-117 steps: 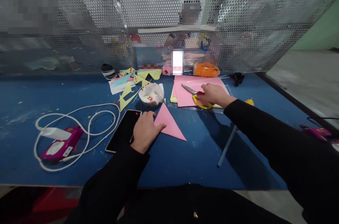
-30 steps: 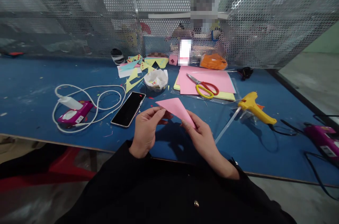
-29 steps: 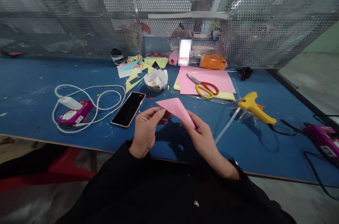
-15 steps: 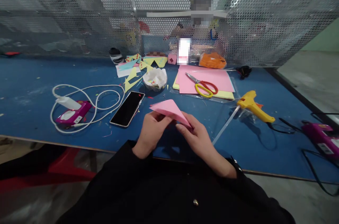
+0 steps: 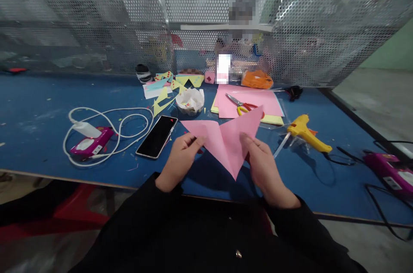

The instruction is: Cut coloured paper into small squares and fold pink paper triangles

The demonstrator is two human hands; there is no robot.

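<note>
A creased sheet of pink paper [image 5: 222, 141] is spread between my two hands above the blue table, one corner pointing down toward me. My left hand [image 5: 183, 156] pinches its left side between thumb and fingers. On the opposite side, my right hand [image 5: 263, 163] grips the paper with the thumb on top; its other fingers are mostly hidden behind. The paper's upper right corner partly covers the scissors [image 5: 237, 100] with red and yellow handles, which lie on a stack of pink and yellow sheets [image 5: 271, 105].
A phone [image 5: 157, 137] lies left of my hands, beside a white cable and a purple power strip [image 5: 102, 139]. Paper scraps surround a lined bowl [image 5: 190, 103]. To the right are a yellow glue gun [image 5: 308, 133] and another purple power strip [image 5: 389, 172]. Perforated metal [image 5: 112, 19] stands behind.
The pink paper was folded into a triangle and is now opened out. My right hand has moved right, away from my left hand, and both still hold the paper.
</note>
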